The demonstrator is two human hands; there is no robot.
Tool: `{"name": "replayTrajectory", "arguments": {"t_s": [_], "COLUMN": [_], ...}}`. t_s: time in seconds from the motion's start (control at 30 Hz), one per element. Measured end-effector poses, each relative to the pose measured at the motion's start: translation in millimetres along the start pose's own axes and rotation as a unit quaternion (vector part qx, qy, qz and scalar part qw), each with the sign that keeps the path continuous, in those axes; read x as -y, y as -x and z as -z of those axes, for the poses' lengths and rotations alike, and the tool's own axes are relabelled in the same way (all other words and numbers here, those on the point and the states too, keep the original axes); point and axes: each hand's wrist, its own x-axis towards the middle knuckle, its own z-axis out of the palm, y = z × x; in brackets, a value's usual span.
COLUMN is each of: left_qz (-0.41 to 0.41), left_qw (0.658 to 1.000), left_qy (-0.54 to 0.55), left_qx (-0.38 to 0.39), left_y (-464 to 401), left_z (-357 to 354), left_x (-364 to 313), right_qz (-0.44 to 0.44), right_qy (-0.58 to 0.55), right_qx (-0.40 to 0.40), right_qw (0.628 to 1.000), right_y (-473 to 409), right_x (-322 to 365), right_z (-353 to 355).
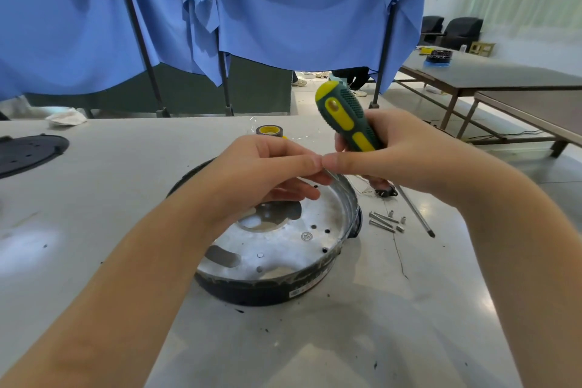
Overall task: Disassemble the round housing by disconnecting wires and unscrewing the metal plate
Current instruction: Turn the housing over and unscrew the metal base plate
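Note:
The round black housing [277, 291] sits mid-table with the dished metal plate [283, 242] inside it. Above its far rim my right hand [406, 154] grips the green-and-yellow screwdriver [346, 116], handle up. Its shaft slants down to the right, and the tip rests on the table near the loose screws. My left hand [261, 173] hovers over the plate, fingertips meeting my right thumb. They pinch a thin silver piece [330, 174], seemingly a screw. No wires show inside the housing.
Loose long screws [381, 221] and small spacers [400, 221] lie right of the housing, beside a small black part with thin wires [385, 193]. A tape roll [270, 130] stands behind, and a black disc [28, 153] lies far left. Blue curtains hang behind the table.

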Motion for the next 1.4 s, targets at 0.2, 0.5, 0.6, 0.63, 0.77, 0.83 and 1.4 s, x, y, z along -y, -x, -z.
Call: {"name": "replayTrajectory", "arguments": {"t_s": [0.2,0.5,0.6,0.63,0.77,0.83,1.4], "left_qz": [0.008,0.010,0.005,0.003,-0.024,-0.034,-0.023], "left_qw": [1.000,1.000,0.999,0.999,0.989,0.971,0.789], "left_qy": [0.013,-0.016,-0.039,-0.051,-0.147,-0.236,-0.602], "left_qx": [0.013,-0.007,0.001,0.004,0.003,0.015,0.120], "left_y": [2,0,1,1,4,6,21], "left_z": [-3,-10,-13,-14,-19,-22,-37], "left_x": [-1,-1,-1,-1,1,2,15], "right_qz": [-0.016,-0.020,-0.042,-0.048,-0.080,-0.109,-0.266], "right_qy": [0.032,0.040,0.049,0.051,0.065,0.070,0.245], "right_qx": [0.034,0.032,0.041,0.040,0.006,-0.020,0.016], "right_qw": [0.999,0.998,0.997,0.997,0.995,0.991,0.932], "right_y": [-1,-1,0,1,1,1,-21], "right_x": [-5,-10,-12,-13,-24,-32,-115], "right_z": [1,5,9,10,23,31,20]}}
